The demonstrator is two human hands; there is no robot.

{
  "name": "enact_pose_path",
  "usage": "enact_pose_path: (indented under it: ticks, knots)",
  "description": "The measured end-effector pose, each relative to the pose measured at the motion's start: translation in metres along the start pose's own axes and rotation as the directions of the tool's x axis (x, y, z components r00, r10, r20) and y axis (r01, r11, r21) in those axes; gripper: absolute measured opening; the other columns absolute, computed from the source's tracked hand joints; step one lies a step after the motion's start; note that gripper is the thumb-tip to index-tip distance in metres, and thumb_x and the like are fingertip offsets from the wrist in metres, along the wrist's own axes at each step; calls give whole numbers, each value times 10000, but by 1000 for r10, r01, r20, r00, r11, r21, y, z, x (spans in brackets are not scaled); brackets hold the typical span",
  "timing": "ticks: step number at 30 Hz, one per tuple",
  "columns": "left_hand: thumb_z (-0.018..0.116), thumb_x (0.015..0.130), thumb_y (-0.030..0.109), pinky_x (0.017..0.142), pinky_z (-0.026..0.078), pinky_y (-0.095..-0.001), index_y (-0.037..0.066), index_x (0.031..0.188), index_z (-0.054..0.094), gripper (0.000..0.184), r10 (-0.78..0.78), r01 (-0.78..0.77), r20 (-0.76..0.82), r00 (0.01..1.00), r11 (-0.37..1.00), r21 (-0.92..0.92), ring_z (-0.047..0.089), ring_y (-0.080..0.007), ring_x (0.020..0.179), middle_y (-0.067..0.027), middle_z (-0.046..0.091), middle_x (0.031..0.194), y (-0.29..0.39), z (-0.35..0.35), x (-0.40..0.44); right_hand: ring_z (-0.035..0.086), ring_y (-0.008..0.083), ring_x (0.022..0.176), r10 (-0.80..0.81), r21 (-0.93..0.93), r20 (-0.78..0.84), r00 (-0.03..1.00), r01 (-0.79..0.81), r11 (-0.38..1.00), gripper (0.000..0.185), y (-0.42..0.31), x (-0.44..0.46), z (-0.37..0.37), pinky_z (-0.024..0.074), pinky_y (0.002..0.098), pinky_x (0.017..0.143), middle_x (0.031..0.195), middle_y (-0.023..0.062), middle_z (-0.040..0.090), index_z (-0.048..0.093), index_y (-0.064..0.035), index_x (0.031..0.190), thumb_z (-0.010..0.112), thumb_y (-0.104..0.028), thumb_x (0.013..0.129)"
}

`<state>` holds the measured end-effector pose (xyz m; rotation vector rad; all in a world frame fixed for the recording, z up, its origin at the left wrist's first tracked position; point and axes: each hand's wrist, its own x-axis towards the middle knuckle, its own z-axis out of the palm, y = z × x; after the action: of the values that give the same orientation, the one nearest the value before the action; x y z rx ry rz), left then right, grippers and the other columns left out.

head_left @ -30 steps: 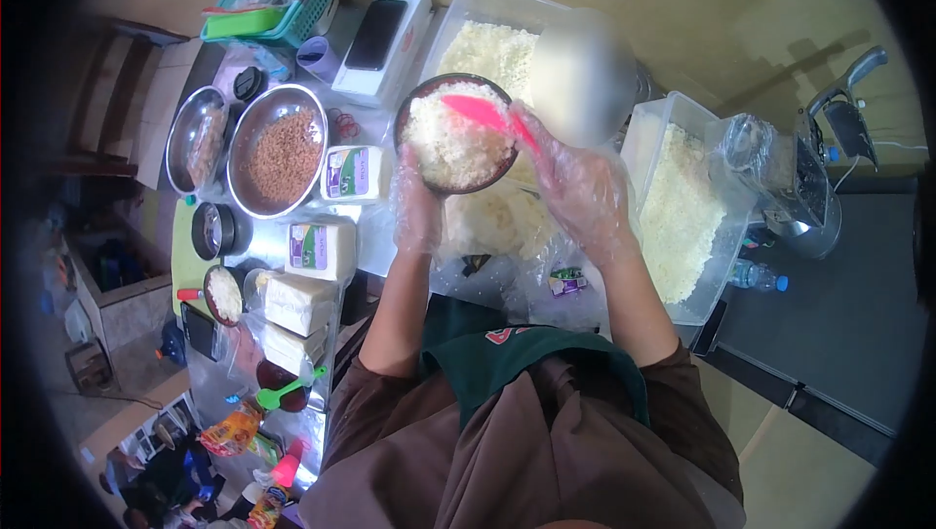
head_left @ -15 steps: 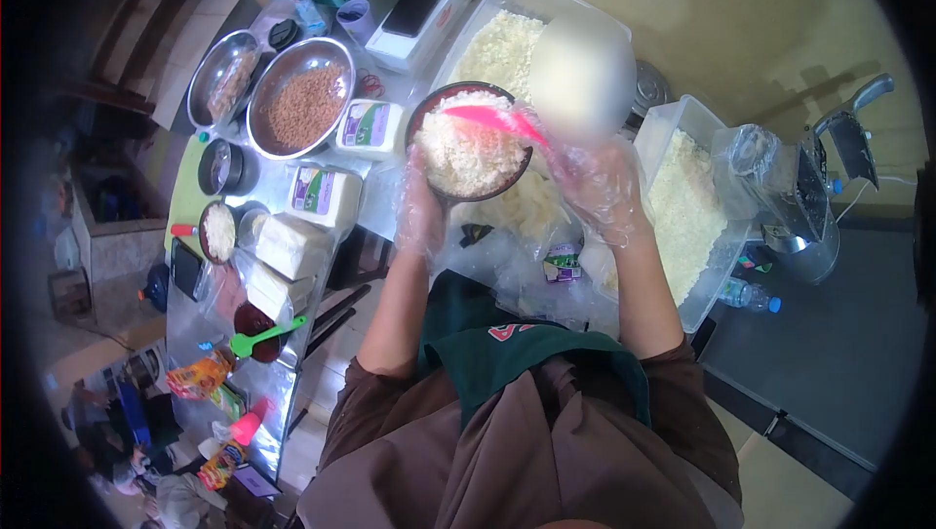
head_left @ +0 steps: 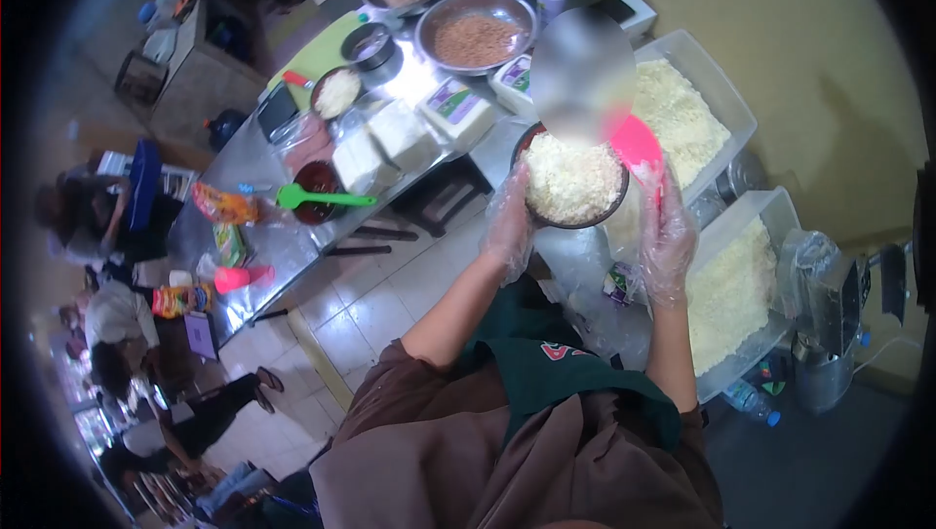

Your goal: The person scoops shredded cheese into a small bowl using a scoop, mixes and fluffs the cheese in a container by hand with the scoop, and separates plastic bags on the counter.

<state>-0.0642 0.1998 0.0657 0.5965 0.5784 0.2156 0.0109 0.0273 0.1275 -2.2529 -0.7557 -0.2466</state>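
Note:
My left hand (head_left: 509, 222), in a clear plastic glove, is closed round the left rim of a dark round bowl (head_left: 570, 224). White crumbly grated food (head_left: 575, 178) is heaped in the bowl. On the other side, my right hand (head_left: 668, 241), also gloved, grips a pink spatula (head_left: 638, 144) with its broad blade upward, beside the bowl's right rim. A blurred round patch hides what lies just above the bowl. Close to my right hand are two clear plastic bins of pale crumbs, an upper bin (head_left: 746, 129) and a lower bin (head_left: 712, 388).
Along the metal table (head_left: 283, 261) stand white blocks (head_left: 402, 134), lidded tubs (head_left: 456, 115), a steel bowl of brown bits (head_left: 478, 34) and a green spoon (head_left: 331, 199) across a dark bowl. People (head_left: 127, 324) are in the background at left. A water bottle (head_left: 751, 402) lies beside the lower bin.
My view has swung toward the left side of the room. The pink spatula has moved from over the bowl's contents to beside its right rim; my left hand still holds the bowl.

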Motion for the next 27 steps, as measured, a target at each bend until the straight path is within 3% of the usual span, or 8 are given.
enact_pose_path:
  ticks: [5, 7, 16, 18, 20, 22, 23, 27]
  knots:
    - [472, 975, 364, 920, 498, -394, 18, 1320, 435, 490, 117, -103, -207, 971, 992, 76, 579, -228, 1109, -129, 550, 1259, 28, -29, -43, 656, 213, 888, 105, 187, 126, 986, -128, 974, 413, -2, -15, 12, 488, 323, 736, 1098, 173, 650, 456, 17, 1344, 501, -124, 958]
    - [474, 973, 360, 914, 501, -389, 20, 1310, 445, 480, 193, -162, -255, 948, 977, 136, 587, -228, 1095, -130, 563, 1241, 41, -50, -51, 414, 56, 687, 258, 643, 182, 949, -314, 699, 454, -19, -18, 5, 384, 204, 621, 814, -26, 456, 414, 15, 1385, 515, -115, 962]
    - [401, 997, 384, 919, 479, -350, -35, 1293, 475, 519, 472, -325, -356, 807, 857, 400, 596, -217, 1070, -136, 599, 1191, 172, -97, -23, 422, 38, 708, 330, 631, 330, 884, -467, 620, 469, 1, -38, -12, 373, 183, 621, 946, -18, 544, 406, -3, 1395, 522, -97, 951]
    - [401, 997, 378, 944, 452, -325, -37, 1303, 476, 520, 590, -414, -180, 787, 722, 554, 592, -220, 1067, -134, 585, 1220, 207, -141, 26, 427, 39, 704, 394, 634, 303, 868, -493, 596, 475, 0, -35, -11, 376, 184, 620, 931, -19, 540, 405, -10, 1397, 529, -105, 949]
    - [390, 997, 388, 945, 443, -315, -29, 1313, 476, 531, 505, -306, -261, 823, 781, 545, 571, -228, 1094, -135, 551, 1273, 239, -140, 54, 433, 39, 701, 463, 636, 283, 840, -525, 566, 481, -5, -30, -6, 378, 185, 619, 915, -20, 536, 405, -17, 1399, 536, -114, 946]
    - [370, 997, 408, 944, 443, -326, -26, 1331, 460, 555, 545, -137, -237, 804, 557, 819, 533, -233, 1145, -137, 518, 1312, 262, -181, 108, 444, 44, 695, 556, 602, 326, 765, -621, 502, 492, -13, -22, -2, 377, 185, 613, 905, -22, 530, 402, -25, 1403, 547, -124, 943]
    - [355, 995, 429, 963, 424, -338, -34, 1334, 453, 582, 440, -156, -271, 856, 720, 677, 500, -240, 1177, -145, 507, 1322, 266, -173, 120, 444, 44, 695, 566, 604, 312, 763, -620, 502, 492, -17, -18, 3, 377, 185, 613, 905, -22, 530, 402, -25, 1403, 547, -124, 943]
    - [351, 991, 450, 963, 413, -350, -45, 1322, 457, 604, 403, -55, -247, 881, 605, 794, 517, -261, 1132, -157, 518, 1294, 275, -199, 185, 441, 37, 681, 565, 631, 263, 782, -582, 513, 486, -24, -8, 29, 361, 186, 577, 887, -35, 523, 404, -34, 1401, 546, -147, 950]
